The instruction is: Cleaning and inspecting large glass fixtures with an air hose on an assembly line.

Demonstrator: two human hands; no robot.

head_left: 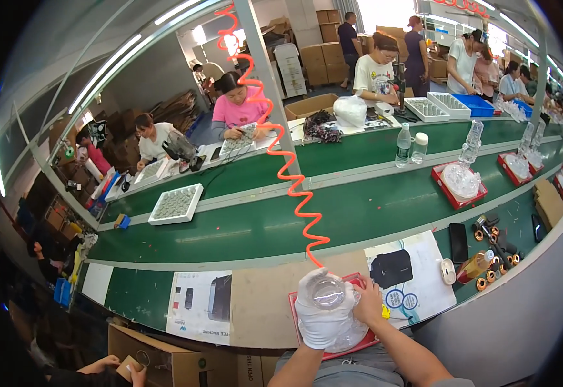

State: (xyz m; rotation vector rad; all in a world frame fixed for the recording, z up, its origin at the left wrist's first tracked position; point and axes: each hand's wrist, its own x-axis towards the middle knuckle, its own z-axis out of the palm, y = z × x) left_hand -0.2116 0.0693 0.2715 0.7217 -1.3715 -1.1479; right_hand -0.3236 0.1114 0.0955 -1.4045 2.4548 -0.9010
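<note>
My left hand (317, 322), in a white glove, is closed around a clear round plastic part (328, 294) with a circular rim. Beside it, my bare right hand (366, 306) has its fingers bent in near the part's right edge; what they pinch, if anything, is hidden. Both hands are over a red tray (293, 303) near my lap, where more clear plastic (351, 337) shows below the glove. An orange coiled hose (307, 216) hangs down and ends just behind the gloved hand.
Right of my hands lie a black flat piece (391, 267), a phone (458, 242), a bottle (475, 266) and several copper-coloured rings (481, 284). Beyond runs a green conveyor (242, 238) with a white parts tray (175, 205) and a red tray (473, 198). Co-workers sit across; another person's hands (123, 367) are lower left.
</note>
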